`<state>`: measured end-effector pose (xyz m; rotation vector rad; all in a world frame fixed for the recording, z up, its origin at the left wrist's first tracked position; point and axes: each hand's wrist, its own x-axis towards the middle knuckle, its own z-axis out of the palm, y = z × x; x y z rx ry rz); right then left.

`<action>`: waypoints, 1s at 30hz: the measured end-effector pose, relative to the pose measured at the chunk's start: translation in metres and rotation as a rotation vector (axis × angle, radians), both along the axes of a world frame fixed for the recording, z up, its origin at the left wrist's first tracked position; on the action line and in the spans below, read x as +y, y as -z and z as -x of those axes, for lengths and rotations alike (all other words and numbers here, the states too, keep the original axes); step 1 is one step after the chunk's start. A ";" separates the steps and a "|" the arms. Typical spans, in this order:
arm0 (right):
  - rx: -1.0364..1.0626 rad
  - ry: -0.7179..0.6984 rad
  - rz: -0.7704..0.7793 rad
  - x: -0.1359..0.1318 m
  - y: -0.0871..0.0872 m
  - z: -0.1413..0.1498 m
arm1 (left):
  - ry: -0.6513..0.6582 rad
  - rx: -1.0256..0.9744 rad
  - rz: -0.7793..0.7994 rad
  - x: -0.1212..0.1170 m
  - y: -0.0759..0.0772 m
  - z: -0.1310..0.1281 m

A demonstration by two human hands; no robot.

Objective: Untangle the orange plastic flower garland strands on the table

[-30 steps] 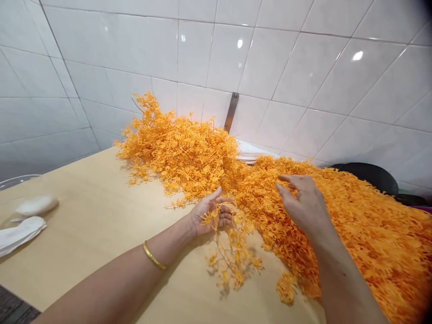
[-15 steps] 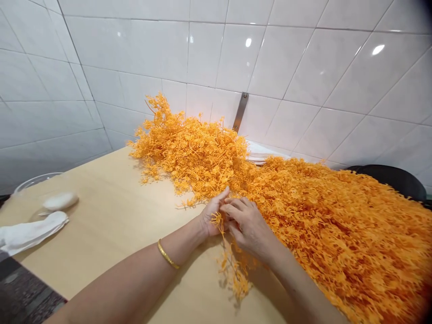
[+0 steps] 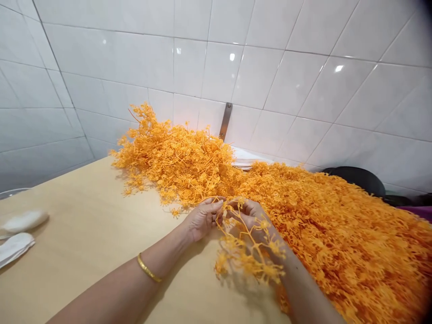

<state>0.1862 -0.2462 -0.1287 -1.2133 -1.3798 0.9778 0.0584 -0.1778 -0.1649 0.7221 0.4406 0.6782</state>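
A big heap of orange plastic sprigs (image 3: pixel 324 225) covers the right and back of the pale wooden table (image 3: pixel 84 243). At its near edge, both hands meet on one orange sprig (image 3: pixel 248 252) that hangs down over my right wrist. My left hand (image 3: pixel 201 218), with a gold bangle on the wrist, pinches the sprig's top end. My right hand (image 3: pixel 251 216) is closed on the same sprig, right beside the left one's fingertips.
White folded cloths (image 3: pixel 16 234) lie at the table's left edge. White tiled walls enclose the corner, with a metal strip (image 3: pixel 225 120) behind the heap. A dark round object (image 3: pixel 357 177) sits at the right, behind the heap. Something white (image 3: pixel 246 157) lies behind the heap.
My right hand came from the heap over to my left hand, and both now hold the sprig, which lies over my right wrist instead of hanging below my left hand.
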 end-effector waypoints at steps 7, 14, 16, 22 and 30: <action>-0.200 -0.069 0.116 -0.004 -0.009 -0.012 | -0.101 0.099 -0.060 -0.005 0.002 -0.004; 0.112 0.063 0.334 -0.007 -0.011 -0.024 | -0.137 0.223 -0.312 -0.005 0.004 -0.005; 0.044 0.035 0.342 -0.006 -0.008 -0.021 | -0.158 0.228 -0.354 -0.005 0.004 -0.005; -0.103 0.095 0.218 0.001 0.004 -0.018 | -0.093 0.238 -0.359 -0.005 0.004 -0.003; -0.202 0.417 -0.011 0.002 -0.001 -0.024 | 0.046 0.229 -0.223 -0.006 -0.002 -0.003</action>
